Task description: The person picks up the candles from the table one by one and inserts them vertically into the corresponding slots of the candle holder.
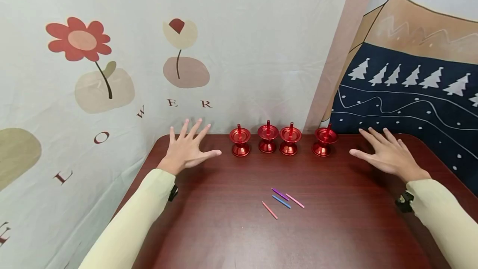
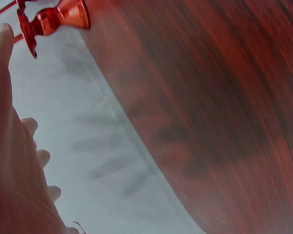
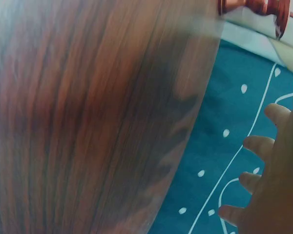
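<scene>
While both hands [image 1: 185, 150] [image 1: 390, 155] are spread, wrist views crop red holders [image 3: 256, 6].

Four candle holders [image 1: 289, 148] at back of table [image 1: 343, 231], four sticks [image 1: 281, 201] before them, two perhaps touching

The 4 holders [image 1: 288, 148] look glossy metal, the table [image 1: 336, 227] smooth, shiny wood, the backdrop [image 1: 261, 61] matt cloth.

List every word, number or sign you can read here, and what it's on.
"L O W E R": spaced dark red letters on the white cloth.
One more letter, at the head view's left edge, is cut off: not surely readable.
Red candle holders, thin sticks: no readable marks.
</scene>
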